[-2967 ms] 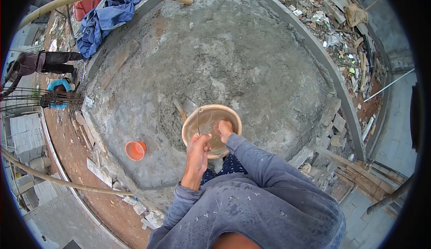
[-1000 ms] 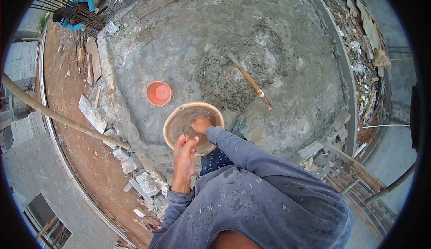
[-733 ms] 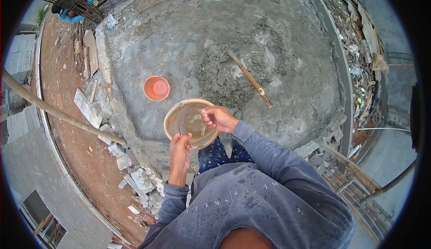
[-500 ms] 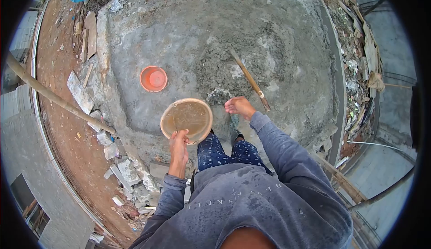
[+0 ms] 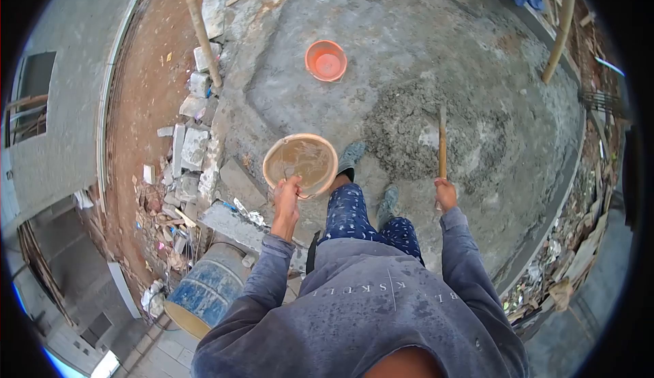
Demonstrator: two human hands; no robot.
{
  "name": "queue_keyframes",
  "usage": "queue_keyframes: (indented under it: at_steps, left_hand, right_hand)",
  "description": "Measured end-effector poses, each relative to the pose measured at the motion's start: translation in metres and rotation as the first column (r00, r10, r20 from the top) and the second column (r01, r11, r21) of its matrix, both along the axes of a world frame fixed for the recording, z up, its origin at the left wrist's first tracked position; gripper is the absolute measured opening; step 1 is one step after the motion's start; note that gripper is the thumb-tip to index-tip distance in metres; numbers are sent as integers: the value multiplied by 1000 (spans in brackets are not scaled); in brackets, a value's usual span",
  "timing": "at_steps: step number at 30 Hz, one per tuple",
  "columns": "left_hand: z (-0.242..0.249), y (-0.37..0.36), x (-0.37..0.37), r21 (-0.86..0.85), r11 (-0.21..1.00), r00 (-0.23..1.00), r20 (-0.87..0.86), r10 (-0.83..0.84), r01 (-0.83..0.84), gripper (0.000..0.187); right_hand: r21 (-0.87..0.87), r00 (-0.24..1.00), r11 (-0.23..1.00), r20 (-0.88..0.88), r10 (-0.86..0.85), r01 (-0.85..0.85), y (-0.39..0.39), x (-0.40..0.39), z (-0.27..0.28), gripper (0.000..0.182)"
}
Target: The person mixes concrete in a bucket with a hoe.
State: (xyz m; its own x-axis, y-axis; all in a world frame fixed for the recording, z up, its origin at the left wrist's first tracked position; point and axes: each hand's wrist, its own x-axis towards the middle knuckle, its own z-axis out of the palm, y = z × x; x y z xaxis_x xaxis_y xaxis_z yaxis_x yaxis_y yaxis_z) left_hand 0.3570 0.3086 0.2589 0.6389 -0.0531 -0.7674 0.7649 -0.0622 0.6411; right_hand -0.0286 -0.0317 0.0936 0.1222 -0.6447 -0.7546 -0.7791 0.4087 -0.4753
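Observation:
My left hand (image 5: 287,197) is closed at the near rim of a round bucket (image 5: 270,163), apparently on its thin handle. Murky brown water (image 5: 300,160) fills much of the bucket. My right hand (image 5: 445,194) is wrapped round the near end of a long wooden tool handle (image 5: 442,149). The handle's far end lies over a heap of wet grey mortar (image 5: 402,129), and the kind of tool head cannot be made out. Farther off, an orange bucket (image 5: 325,60) stands on the concrete, with no hand near it.
Broken blocks (image 5: 195,147) line the slab's left edge. A blue drum (image 5: 211,279) stands at lower left, behind my left arm. Bamboo poles (image 5: 199,27) rise at both sides. Scraps and debris (image 5: 569,262) lie along the right edge.
My right hand, free before, has taken hold of the wooden handle, which has swung more upright in view. My view and body have turned left; the water bucket stays in my left hand.

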Motion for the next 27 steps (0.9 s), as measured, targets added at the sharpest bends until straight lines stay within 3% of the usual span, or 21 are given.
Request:
queue_keyframes:
  at_steps: [1,3,6,9,10,13,14,17,20,27]
  left_hand:
    - [-2,11,-7,13,998,998,8,69,-70,17]
    - [-16,35,-29,22,985,985,-4,170,-170,17]
    - [-42,78,-57,-27,934,934,-18,356,-356,18]
    - [-78,113,-84,-53,861,861,-77,502,-506,19]
    - [-98,125,-94,-43,836,835,-100,541,-546,19]
    - [-159,160,-119,-41,767,760,-178,625,-640,25]
    - [-172,163,-126,-26,734,723,-203,661,-679,26]
    - [-231,191,-144,48,645,612,-270,744,-763,30]
    - [-277,215,-164,112,586,530,-319,786,-802,27]
    - [-326,244,-214,147,651,551,-414,724,-745,23]
  right_hand:
    - [-107,987,982,-62,149,-155,-2,-1,10,33]
    - [-117,974,967,3,228,-226,-14,-37,-21,35]
    - [-40,935,939,-121,335,-342,-21,-35,18,41]
    - [-97,907,906,-137,399,-413,-37,-85,-57,46]
    - [-70,864,868,-160,477,-492,-37,-87,-55,52]
    - [-42,890,901,-179,419,-432,-28,-94,-78,56]
    - [-108,913,911,-135,384,-399,-26,-101,-103,45]
    - [29,985,988,-82,155,-153,-7,-73,-97,29]
    - [22,990,995,-99,-98,101,11,-51,-98,22]
    - [-60,961,990,-252,111,-130,21,-49,-99,30]
